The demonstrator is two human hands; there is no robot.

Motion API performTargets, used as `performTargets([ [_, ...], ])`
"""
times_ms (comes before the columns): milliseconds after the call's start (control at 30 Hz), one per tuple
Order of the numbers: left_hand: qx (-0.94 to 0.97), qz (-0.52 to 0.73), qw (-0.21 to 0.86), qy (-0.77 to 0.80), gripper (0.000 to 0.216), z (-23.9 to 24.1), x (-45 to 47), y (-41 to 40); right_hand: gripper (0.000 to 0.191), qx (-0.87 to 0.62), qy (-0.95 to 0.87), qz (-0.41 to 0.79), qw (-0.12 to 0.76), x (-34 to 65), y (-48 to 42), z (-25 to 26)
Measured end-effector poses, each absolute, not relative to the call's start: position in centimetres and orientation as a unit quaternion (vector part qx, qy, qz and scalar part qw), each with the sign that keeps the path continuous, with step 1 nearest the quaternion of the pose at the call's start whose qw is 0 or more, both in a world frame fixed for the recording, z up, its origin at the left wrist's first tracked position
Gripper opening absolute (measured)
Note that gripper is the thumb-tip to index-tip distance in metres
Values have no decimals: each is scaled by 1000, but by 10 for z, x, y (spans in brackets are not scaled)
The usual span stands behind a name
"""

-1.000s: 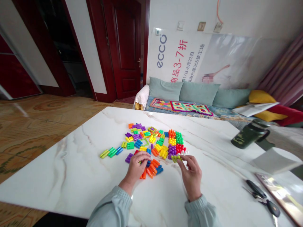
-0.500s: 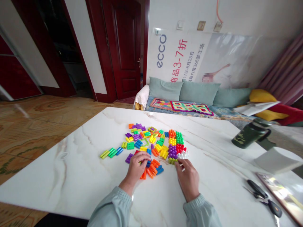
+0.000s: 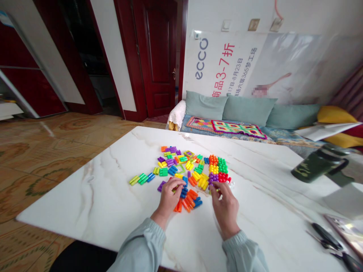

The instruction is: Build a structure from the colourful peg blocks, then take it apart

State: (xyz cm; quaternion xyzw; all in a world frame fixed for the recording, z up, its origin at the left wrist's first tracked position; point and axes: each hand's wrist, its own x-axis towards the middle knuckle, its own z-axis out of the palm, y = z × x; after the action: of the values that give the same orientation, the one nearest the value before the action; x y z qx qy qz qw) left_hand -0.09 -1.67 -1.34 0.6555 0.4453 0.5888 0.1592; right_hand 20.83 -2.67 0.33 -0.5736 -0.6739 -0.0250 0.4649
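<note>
A scatter of small coloured plastic building pieces (image 3: 176, 166) lies on the white marble table (image 3: 113, 204). To their right stands a joined block of bumpy pieces (image 3: 217, 170) in orange, green, yellow, purple, red and white. My left hand (image 3: 171, 194) rests curled on loose pieces near an orange and blue cluster (image 3: 189, 199). My right hand (image 3: 224, 200) presses its fingertips against the near edge of the joined block, over a yellow-green piece that is mostly hidden.
A dark green camouflage bottle (image 3: 320, 168) lies on the table at right. Scissors (image 3: 330, 240) and a glossy sheet (image 3: 344, 230) sit near the right edge. A sofa (image 3: 241, 121) with cushions stands behind the table, and a red door (image 3: 155, 56) beyond.
My right hand has brought the yellow-green piece up against the near edge of the joined block. The left hand has stayed on the loose pieces. The camera has shifted slightly left.
</note>
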Motion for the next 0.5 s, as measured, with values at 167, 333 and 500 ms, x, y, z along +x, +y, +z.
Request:
performTargets([
  [167,543,627,125,544,19,-14,-14,-21,20,-464,-795,52,387,155,-5,4],
  [333,499,589,129,622,20,-17,-59,-27,22,-442,-820,56,360,146,3,-13],
  [500,534,543,69,644,19,-4,-94,-33,21,-429,-826,55,361,151,3,-17],
])
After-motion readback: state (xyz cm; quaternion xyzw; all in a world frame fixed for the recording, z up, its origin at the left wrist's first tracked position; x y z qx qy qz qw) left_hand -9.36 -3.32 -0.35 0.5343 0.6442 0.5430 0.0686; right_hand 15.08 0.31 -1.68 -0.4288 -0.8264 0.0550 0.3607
